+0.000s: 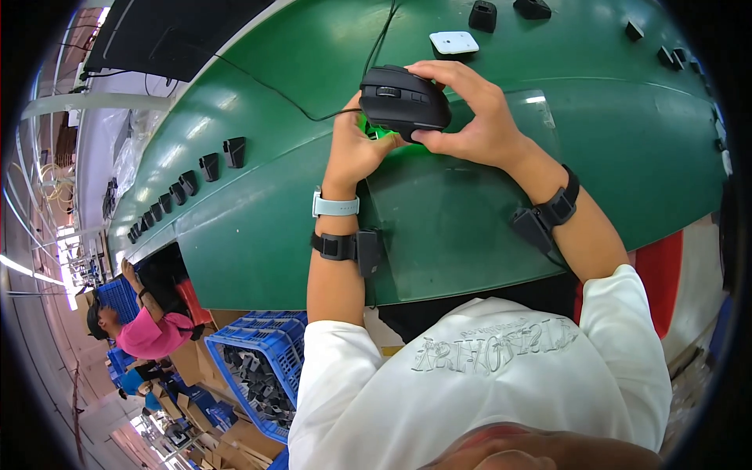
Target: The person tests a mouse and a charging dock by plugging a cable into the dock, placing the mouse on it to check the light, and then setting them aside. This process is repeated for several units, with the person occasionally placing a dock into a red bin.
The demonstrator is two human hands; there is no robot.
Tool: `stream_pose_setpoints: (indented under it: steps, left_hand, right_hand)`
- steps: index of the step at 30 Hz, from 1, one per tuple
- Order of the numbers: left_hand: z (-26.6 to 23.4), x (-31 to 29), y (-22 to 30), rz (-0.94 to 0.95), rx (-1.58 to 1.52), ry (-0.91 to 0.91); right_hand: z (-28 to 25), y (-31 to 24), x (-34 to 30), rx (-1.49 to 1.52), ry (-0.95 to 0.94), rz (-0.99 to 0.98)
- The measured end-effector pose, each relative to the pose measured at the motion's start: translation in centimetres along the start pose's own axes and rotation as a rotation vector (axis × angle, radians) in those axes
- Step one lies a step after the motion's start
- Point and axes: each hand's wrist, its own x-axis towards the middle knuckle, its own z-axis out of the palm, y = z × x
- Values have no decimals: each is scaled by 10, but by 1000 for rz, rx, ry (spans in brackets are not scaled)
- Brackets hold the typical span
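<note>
A black computer mouse (409, 108) is raised above the green table, its scroll wheel and side buttons showing. My right hand (486, 125) grips it from the right, fingers over the far edge and thumb along the near side. From the left, my left hand (355, 157) is closed at the mouse's near left edge, its thumb tip by the underside; its other fingers are mostly hidden behind the mouse. Bright green light (376, 131) glows between that hand and the mouse. A thin black cable (294, 106) runs from beside the mouse toward the upper left.
A row of black angular blocks (188, 182) lines the table's left side. A white-topped device (454, 43) and more black blocks (483, 16) sit at the far side. A blue crate (258, 376) of black parts stands lower left. A co-worker in pink (149, 333) is beyond.
</note>
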Motion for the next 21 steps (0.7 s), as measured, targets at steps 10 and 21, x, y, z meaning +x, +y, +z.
stream_pose_setpoints:
  steps: [10, 21]
  left_hand:
    - [3, -1, 9, 8, 48, -26]
    - [2, 1, 3, 57, 81, -16]
  right_hand:
    - [-1, 0, -3, 13, 3, 97]
    - [0, 6, -4, -16, 9, 41]
